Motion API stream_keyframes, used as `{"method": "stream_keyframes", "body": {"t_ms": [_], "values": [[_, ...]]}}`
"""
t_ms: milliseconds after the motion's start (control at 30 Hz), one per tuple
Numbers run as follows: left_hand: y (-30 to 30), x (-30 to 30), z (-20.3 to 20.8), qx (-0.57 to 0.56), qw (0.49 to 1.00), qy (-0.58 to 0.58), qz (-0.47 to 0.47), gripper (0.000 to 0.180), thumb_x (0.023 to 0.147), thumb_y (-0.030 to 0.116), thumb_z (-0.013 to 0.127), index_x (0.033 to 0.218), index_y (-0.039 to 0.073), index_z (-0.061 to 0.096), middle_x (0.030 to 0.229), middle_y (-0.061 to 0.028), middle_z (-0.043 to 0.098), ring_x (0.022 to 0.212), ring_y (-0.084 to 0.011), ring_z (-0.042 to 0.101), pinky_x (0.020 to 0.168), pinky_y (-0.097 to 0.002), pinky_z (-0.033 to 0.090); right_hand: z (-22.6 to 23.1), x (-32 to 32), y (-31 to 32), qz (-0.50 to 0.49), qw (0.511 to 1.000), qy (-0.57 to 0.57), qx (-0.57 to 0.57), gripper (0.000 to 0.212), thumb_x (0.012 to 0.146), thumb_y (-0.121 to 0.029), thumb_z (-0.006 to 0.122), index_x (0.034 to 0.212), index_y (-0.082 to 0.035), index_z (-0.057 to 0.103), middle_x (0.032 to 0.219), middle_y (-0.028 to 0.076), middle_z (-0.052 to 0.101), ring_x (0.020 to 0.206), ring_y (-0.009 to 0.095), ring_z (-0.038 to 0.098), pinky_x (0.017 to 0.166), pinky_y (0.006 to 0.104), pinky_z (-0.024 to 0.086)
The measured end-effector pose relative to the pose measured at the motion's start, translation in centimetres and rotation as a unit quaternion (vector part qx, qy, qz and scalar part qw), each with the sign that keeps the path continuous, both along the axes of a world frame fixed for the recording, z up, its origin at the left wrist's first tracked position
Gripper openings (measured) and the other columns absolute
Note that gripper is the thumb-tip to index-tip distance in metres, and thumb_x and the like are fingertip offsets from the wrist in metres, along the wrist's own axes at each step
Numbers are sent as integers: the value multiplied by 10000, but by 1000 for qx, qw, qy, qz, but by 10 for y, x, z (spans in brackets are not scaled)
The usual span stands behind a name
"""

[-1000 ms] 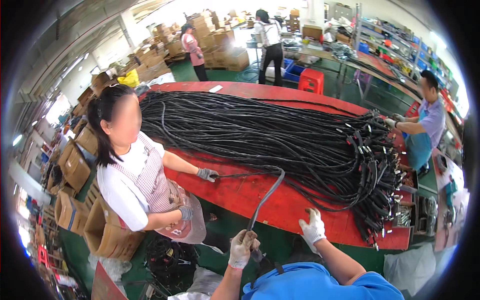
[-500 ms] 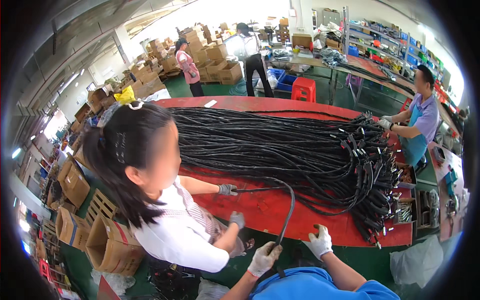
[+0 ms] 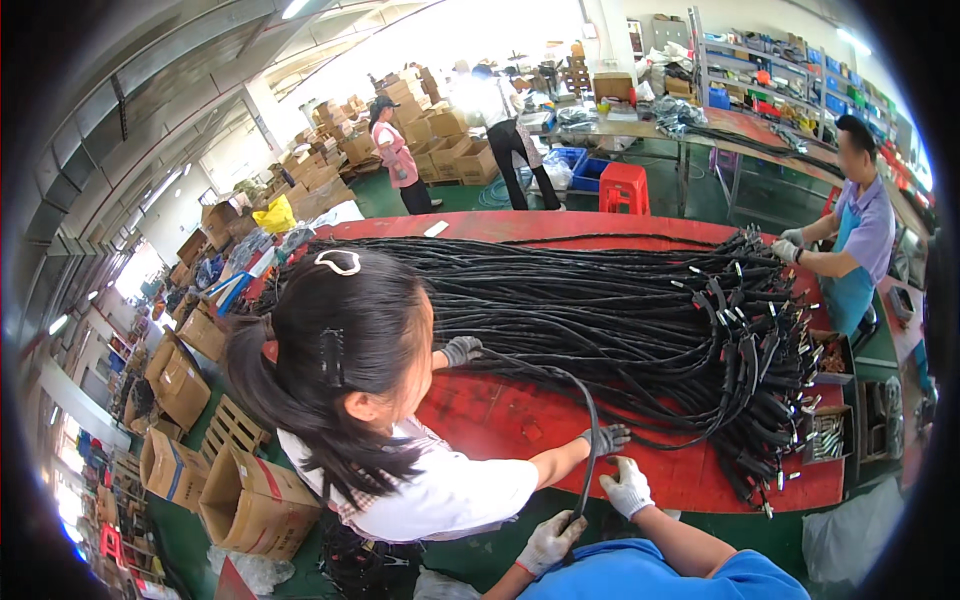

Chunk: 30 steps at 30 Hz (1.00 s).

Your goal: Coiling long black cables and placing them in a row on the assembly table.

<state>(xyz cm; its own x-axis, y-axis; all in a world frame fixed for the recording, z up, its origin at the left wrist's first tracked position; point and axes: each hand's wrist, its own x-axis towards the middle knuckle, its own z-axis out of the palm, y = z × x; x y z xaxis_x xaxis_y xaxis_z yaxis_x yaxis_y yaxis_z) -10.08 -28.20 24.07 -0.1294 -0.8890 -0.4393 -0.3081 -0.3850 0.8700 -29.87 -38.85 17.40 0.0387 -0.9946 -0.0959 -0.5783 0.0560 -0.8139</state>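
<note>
My left hand [image 3: 552,541], in a white glove, is closed round a black cable [image 3: 590,420] near the lower edge. From there the cable arches up and back left to the table. My right hand [image 3: 627,488], gloved too, is at the table's near edge with its fingers apart and holds nothing. Just above it, a co-worker's grey-gloved hand [image 3: 606,438] is stretched out by the cable. That person's other gloved hand [image 3: 462,350] rests at the cable's far part. A thick bundle of black cables [image 3: 560,300] with connector ends covers the red table [image 3: 480,405].
The co-worker [image 3: 400,480] stands close on my left. Another person [image 3: 855,230] handles cable ends at the far right. Small parts trays [image 3: 828,436] sit at the table's right end. Cardboard boxes [image 3: 255,505] stand at left; a red stool [image 3: 624,188] is behind the table.
The co-worker has leaned right, and one grey-gloved hand has reached out over the table to the raised cable. My left hand keeps hold of the cable. The view has shifted slightly.
</note>
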Motion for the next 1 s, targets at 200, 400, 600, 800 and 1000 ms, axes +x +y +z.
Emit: {"method": "stream_keyframes", "body": {"t_ms": [200, 400, 600, 800, 1000], "values": [[-22, -29, 10, -119, 990, 22, -66, 216, 1087, 210, 584, 1164, 20, 654, 864, -81, 696, 783, -169, 668, 724, -337, 544, -28, -34, -8, -23, 999, 8, 21, 497, 890, -316, 714, 1301, -45, 643, 1227, 229, 680, 1034, 392, 708, 926, 502, 566], [-47, -57, 24, -106, 990, 85, -33, 208, 1101, 169, 558, 1227, 11, 610, 856, -32, 647, 715, -101, 563, 658, -274, 475, -17, -72, -20, -51, 998, -17, 34, 405, 934, -302, 706, 1252, -52, 690, 1246, 213, 705, 1143, 409, 683, 994, 474, 547], [-68, -81, 27, -54, 982, 178, -20, 264, 1117, 209, 570, 1265, -11, 567, 895, -31, 627, 793, -95, 550, 742, -250, 469, -45, -132, -2, -127, 984, -26, 118, 394, 941, -299, 707, 1245, -48, 713, 1267, 204, 717, 1164, 377, 697, 1005, 444, 552], [-84, -86, 50, -104, 972, 210, 16, 327, 1119, 240, 571, 1259, -53, 539, 871, -36, 588, 835, -131, 548, 869, -339, 500, -71, -156, -9, -153, 979, -44, 126, 396, 945, -285, 700, 1248, -30, 703, 1221, 203, 744, 1150, 363, 712, 995, 421, 557], [-105, -96, 75, -150, 974, 171, 7, 263, 1111, 197, 574, 1201, -50, 581, 808, -20, 584, 712, -100, 525, 663, -267, 460, -69, -160, -52, -114, 984, -97, 95, 463, 936, -259, 711, 1327, -21, 644, 1293, 216, 712, 1131, 377, 721, 1000, 441, 559]]}}
